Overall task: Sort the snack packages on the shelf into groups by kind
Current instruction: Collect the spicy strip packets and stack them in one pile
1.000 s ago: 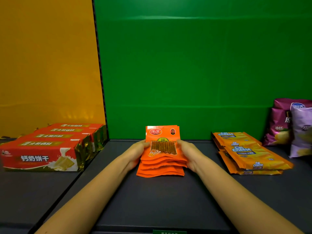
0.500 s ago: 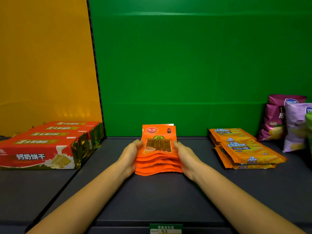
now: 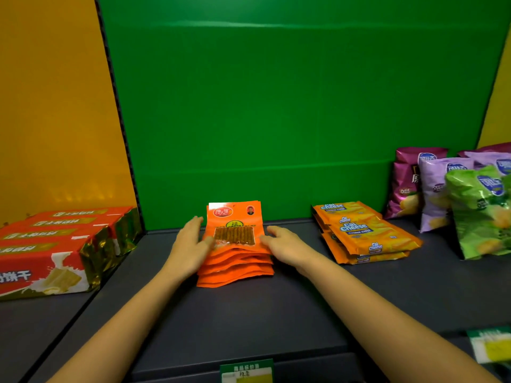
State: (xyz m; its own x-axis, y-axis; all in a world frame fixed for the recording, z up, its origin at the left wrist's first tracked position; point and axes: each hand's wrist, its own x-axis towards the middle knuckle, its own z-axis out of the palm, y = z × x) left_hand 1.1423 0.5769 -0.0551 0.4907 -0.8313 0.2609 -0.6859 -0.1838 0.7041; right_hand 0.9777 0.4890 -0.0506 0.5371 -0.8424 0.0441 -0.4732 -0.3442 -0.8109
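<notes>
A stack of several orange pouches (image 3: 235, 244) with a clear window of brown sticks lies in the middle of the dark shelf (image 3: 249, 313). My left hand (image 3: 189, 246) rests flat against the stack's left side, fingers spread. My right hand (image 3: 287, 246) is at the stack's right side, fingers apart and touching its edge. To the right lies a pile of yellow-orange cheese wafer packs (image 3: 365, 233). Red biscuit boxes (image 3: 58, 244) sit in a row at the left. Purple chip bags (image 3: 431, 186) and a green chip bag (image 3: 481, 211) stand at the far right.
A green back panel (image 3: 290, 106) closes the shelf behind; orange panels flank it. A black divider (image 3: 121, 128) runs between the left bay and the middle bay. Price labels (image 3: 246, 371) hang on the front edge of the shelf.
Both hands have loosened from gripping the orange stack's sides; the fingers are now spread. The view has shifted right, showing a green chip bag.
</notes>
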